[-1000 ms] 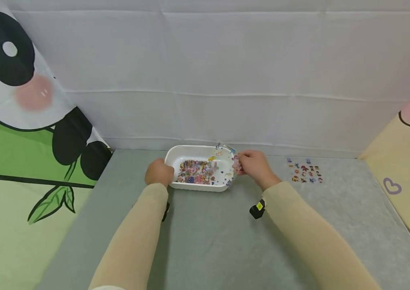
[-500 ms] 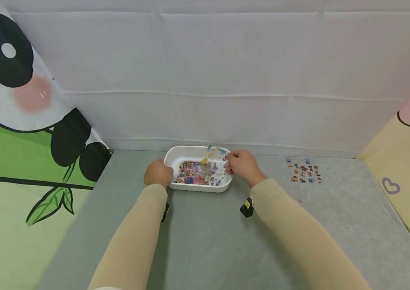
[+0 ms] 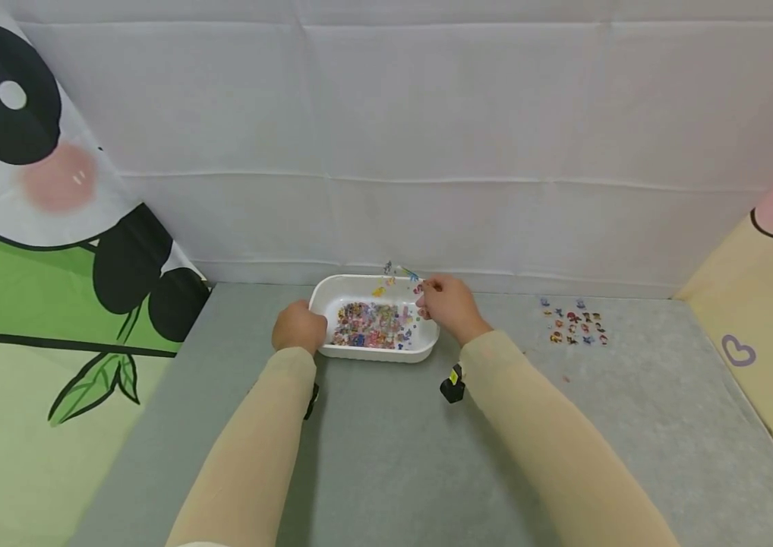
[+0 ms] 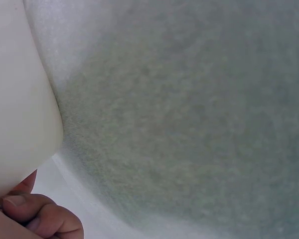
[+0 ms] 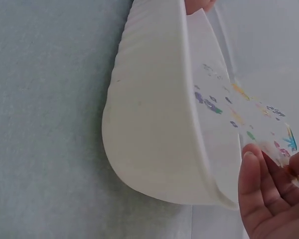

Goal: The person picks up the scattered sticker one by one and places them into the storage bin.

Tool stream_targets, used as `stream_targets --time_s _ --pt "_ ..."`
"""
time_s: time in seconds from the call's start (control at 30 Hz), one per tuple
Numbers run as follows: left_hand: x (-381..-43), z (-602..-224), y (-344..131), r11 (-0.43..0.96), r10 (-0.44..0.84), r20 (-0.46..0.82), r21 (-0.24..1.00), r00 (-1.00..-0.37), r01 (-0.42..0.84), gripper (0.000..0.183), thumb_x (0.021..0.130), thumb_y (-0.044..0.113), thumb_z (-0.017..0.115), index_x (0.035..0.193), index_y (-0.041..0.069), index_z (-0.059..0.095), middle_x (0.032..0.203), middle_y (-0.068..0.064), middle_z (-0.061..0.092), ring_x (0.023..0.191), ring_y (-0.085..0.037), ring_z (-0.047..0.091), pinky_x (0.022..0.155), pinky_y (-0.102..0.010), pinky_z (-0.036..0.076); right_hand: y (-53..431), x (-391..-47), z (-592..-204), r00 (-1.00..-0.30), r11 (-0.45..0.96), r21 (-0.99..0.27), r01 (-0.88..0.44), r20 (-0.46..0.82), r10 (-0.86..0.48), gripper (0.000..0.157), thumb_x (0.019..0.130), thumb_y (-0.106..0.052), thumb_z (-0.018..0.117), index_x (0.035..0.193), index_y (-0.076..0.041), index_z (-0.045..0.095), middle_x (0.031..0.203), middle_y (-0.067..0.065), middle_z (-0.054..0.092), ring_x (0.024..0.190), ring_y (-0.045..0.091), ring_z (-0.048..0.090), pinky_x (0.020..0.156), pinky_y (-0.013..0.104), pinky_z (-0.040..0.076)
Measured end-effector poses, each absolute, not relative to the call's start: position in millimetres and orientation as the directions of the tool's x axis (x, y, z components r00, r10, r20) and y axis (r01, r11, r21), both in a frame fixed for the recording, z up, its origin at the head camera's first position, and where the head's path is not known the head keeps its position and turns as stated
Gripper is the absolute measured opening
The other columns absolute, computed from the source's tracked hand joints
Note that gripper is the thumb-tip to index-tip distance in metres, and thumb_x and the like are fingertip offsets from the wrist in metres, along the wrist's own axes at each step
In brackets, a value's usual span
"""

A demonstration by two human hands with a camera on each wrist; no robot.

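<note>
A white plastic tray (image 3: 369, 354) stands at the back of the table, with many small colourful stickers or cut-outs (image 3: 366, 325) heaped inside. My left hand (image 3: 299, 327) grips its left end; in the left wrist view, curled fingers (image 4: 52, 219) show beside the white wall. Between thumb and fingers, my right hand (image 3: 451, 308) pinches a clear sheet printed with small coloured figures, a sticker sheet (image 5: 261, 107) by its look. The sheet hangs over the tray's right part, its top edge above the back rim. Whether it touches the tray's contents, I cannot tell.
On the table to the right lie several small figure stickers (image 3: 574, 323) in loose rows. A tiny reddish bit (image 3: 566, 378) lies near my right forearm. A white cloth wall (image 3: 427, 152) rises behind the grey table (image 3: 386, 456), with printed cloths at both sides.
My right hand has moved left with the sheet, farther over the tray. The tiny reddish bit has come into view beside my right arm. My left hand stays on the tray.
</note>
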State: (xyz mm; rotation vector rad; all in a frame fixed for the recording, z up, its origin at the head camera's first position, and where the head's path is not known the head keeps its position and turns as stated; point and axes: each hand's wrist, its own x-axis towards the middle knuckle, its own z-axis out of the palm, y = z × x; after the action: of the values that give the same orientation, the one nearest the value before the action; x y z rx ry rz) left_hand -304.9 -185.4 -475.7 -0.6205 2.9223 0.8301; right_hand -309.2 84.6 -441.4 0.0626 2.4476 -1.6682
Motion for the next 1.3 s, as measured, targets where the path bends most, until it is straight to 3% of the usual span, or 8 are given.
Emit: stream_targets --time_s 0.17,0.3,0.47,0.57,0.7,0.97,1.3 --pt "-306.6 -477.1 -185.8 0.772 -0.373 -0.149 0.497 -0.916 -0.396 0.039 0.095 0.016 0.058 0.128 -0.001 0.067 0.117 -0.02 0.071 0.101 -0.036 0.066 0.089 -0.055 0.053 80.4 -308.0 -445.7 -0.988 0.475 -0.878 0.066 -0.124 -0.092 0.025 0.106 -0.017 0.048 0.117 -0.004 0.066 0.099 0.012 0.07 0.083 0.021 0.067 0.069 0.032 0.055" --pt "-308.2 -480.4 -187.5 0.774 -0.371 -0.142 0.499 -0.918 -0.39 0.037 0.094 0.016 0.058 0.126 -0.001 0.068 0.115 -0.02 0.071 0.099 -0.035 0.066 0.087 -0.054 0.054 75.3 -303.1 -447.5 -0.981 0.567 -0.823 -0.03 -0.084 -0.174 0.029 0.105 -0.015 0.045 0.121 -0.005 0.067 0.102 0.01 0.071 0.074 0.019 0.06 0.061 0.032 0.048" --pt "-309.1 -482.6 -190.1 0.778 -0.363 -0.142 0.498 -0.921 -0.383 0.038 0.094 0.016 0.057 0.127 0.0 0.067 0.115 -0.021 0.071 0.1 -0.036 0.066 0.086 -0.055 0.053 71.0 -300.6 -449.1 -0.963 0.661 -0.738 -0.134 -0.06 -0.262 0.031 0.105 -0.018 0.046 0.127 -0.007 0.065 0.096 0.007 0.067 0.067 0.018 0.052 0.065 0.036 0.045" --pt "-308.6 -483.2 -190.3 0.775 -0.369 -0.147 0.496 -0.918 -0.391 0.039 0.095 0.016 0.056 0.128 0.0 0.067 0.117 -0.021 0.07 0.102 -0.036 0.066 0.088 -0.055 0.053 70.5 -300.1 -449.2 -0.96 0.692 -0.7 -0.173 -0.038 -0.279 0.034 0.105 -0.02 0.05 0.132 -0.006 0.063 0.101 0.007 0.067 0.079 0.02 0.058 0.076 0.039 0.049" --pt "-308.5 -482.6 -188.7 0.772 -0.371 -0.144 0.501 -0.918 -0.391 0.039 0.095 0.016 0.056 0.128 0.0 0.067 0.116 -0.02 0.071 0.101 -0.036 0.066 0.087 -0.055 0.053 72.4 -299.3 -448.0 -0.956 0.717 -0.661 -0.221 0.003 -0.292 0.038 0.104 -0.019 0.055 0.138 -0.003 0.061 0.122 0.01 0.067 0.103 0.023 0.062 0.092 0.043 0.051" --pt "-305.5 -480.1 -188.8 0.774 -0.366 -0.145 0.501 -0.919 -0.387 0.039 0.094 0.016 0.056 0.128 -0.001 0.067 0.117 -0.021 0.07 0.102 -0.036 0.066 0.088 -0.054 0.053 77.8 -296.6 -448.2 -0.943 0.76 -0.576 -0.3 0.06 -0.327 0.043 0.102 -0.022 0.061 0.14 -0.003 0.06 0.144 0.014 0.057 0.134 0.031 0.052 0.111 0.046 0.041" --pt "-305.0 -476.6 -184.5 0.774 -0.369 -0.151 0.497 -0.917 -0.394 0.04 0.095 0.016 0.056 0.131 -0.001 0.065 0.118 -0.021 0.07 0.102 -0.035 0.066 0.089 -0.054 0.053 85.0 -294.1 -449.1 -0.934 0.747 -0.575 -0.333 0.091 -0.346 0.041 0.102 -0.021 0.06 0.139 -0.003 0.061 0.141 0.013 0.058 0.134 0.031 0.052 0.111 0.046 0.041"
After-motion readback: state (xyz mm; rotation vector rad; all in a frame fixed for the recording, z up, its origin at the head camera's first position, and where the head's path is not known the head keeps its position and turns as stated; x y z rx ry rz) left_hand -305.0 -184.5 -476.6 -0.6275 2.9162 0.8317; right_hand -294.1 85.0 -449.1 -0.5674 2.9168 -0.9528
